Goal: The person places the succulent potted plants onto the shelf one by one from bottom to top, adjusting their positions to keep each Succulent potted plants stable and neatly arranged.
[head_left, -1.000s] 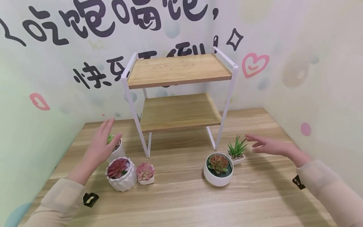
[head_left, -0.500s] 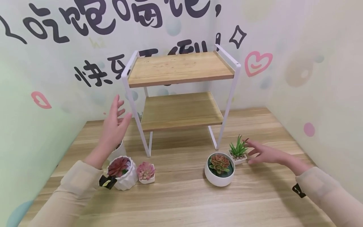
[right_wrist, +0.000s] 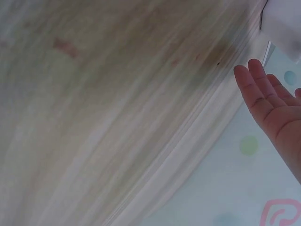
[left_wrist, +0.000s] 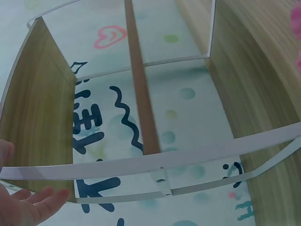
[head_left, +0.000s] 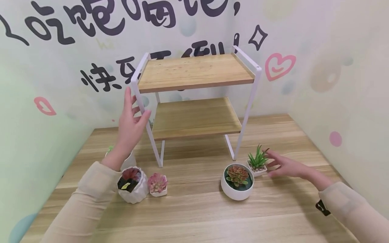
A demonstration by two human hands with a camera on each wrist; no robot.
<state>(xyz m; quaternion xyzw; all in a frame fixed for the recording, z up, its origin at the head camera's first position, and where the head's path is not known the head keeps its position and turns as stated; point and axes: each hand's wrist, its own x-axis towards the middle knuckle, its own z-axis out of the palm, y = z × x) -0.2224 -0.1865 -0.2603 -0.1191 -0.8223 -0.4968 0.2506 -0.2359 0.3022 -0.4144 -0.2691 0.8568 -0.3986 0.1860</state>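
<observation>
My left hand (head_left: 130, 126) is beside the left front post of a two-tier shelf (head_left: 196, 72), with its fingers and thumb spread. In the left wrist view, the fingers (left_wrist: 42, 205) lie close to the white frame (left_wrist: 113, 168); contact is unclear. My right hand (head_left: 287, 166) is at a spiky green succulent (head_left: 258, 159) in a small white pot, fingers loosely extended. Whether they touch it cannot be told. In the right wrist view, the right hand (right_wrist: 273, 101) is near a white pot (right_wrist: 283, 28).
A round white bowl (head_left: 237, 194) with a reddish-green succulent stands left of the spiky one. At left are a ruffled white pot (head_left: 136, 195), a small pink succulent (head_left: 157, 183) and a partly hidden white pot (head_left: 130, 162). The wooden table (head_left: 194, 216) meets lettered walls.
My left hand has moved up and right, from above the back left pot to the shelf's left post. My right hand has lowered slightly, closer to the spiky succulent.
</observation>
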